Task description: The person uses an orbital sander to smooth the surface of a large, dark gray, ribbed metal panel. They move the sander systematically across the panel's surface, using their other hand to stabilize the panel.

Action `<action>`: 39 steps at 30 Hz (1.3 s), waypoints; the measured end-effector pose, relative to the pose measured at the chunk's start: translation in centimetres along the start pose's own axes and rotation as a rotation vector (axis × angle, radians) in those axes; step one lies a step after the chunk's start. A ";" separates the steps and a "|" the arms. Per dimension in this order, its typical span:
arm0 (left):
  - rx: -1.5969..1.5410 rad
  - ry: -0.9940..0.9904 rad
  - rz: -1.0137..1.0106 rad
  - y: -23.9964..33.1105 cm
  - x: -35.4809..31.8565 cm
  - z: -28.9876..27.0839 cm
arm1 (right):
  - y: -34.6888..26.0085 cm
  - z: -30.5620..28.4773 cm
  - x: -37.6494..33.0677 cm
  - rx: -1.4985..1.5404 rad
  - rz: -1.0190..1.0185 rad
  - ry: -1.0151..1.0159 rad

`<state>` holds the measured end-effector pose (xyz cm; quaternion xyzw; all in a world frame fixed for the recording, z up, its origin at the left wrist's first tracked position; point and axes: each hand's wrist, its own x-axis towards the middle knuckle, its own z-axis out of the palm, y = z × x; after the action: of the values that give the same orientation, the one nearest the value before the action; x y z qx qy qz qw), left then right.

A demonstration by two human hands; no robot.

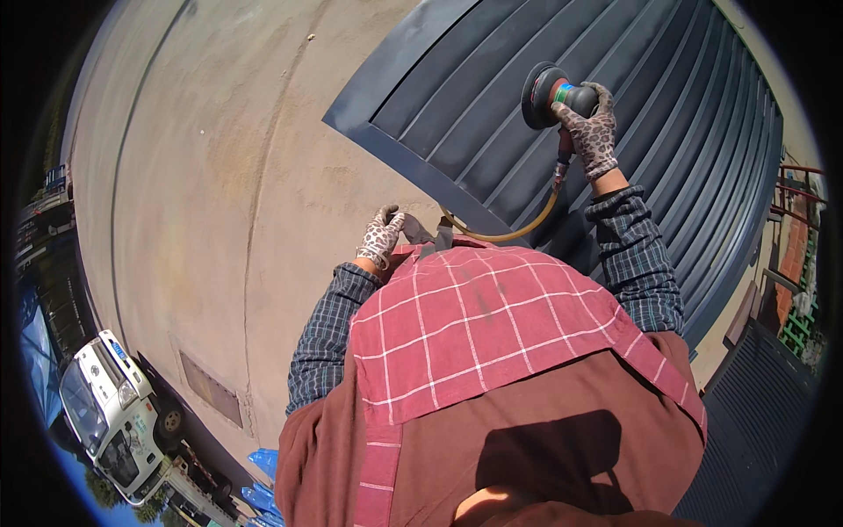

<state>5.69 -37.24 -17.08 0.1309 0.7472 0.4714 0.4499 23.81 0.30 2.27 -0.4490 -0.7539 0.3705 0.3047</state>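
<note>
Head view: right hand (593, 132) in spotted glove, fingers clamped around round air sander (549, 94), far right, disc pressed flat on dark grey ribbed metal door panel (667, 105). Yellow hose (518, 230) runs from sander back toward body. Left hand (382, 237), same glove, fingers curled together at panel's near left edge, can't tell if it grips anything. Red checked apron (474, 316) below. White truck (105, 404) far lower left on concrete ground (219, 176).

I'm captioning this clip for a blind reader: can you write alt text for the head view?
A gloved right hand presses a round sander with a yellow hose onto a dark grey ribbed metal panel. The gloved left hand rests at the panel's lower edge, above a red checked apron.
</note>
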 end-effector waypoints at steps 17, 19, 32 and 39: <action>0.226 0.138 -0.247 -8.9 -4.8 -3.4 | 2.1 5.6 -2.0 -0.604 -0.136 -0.285; 0.155 0.113 -0.262 -7.1 -4.2 -3.0 | 2.5 5.2 -2.1 -0.612 -0.115 -0.275; 0.283 0.145 -0.284 -9.1 -4.1 -4.3 | -0.9 6.4 -8.7 -0.678 -0.434 -0.624; 0.280 0.076 -0.262 -4.5 -5.5 -3.4 | -1.9 6.0 -6.7 -0.713 -0.288 -0.477</action>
<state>7.14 -44.97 -17.23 0.0759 0.8325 0.3051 0.4562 20.91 -8.07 -0.22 -0.3183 -0.9383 0.1349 -0.0028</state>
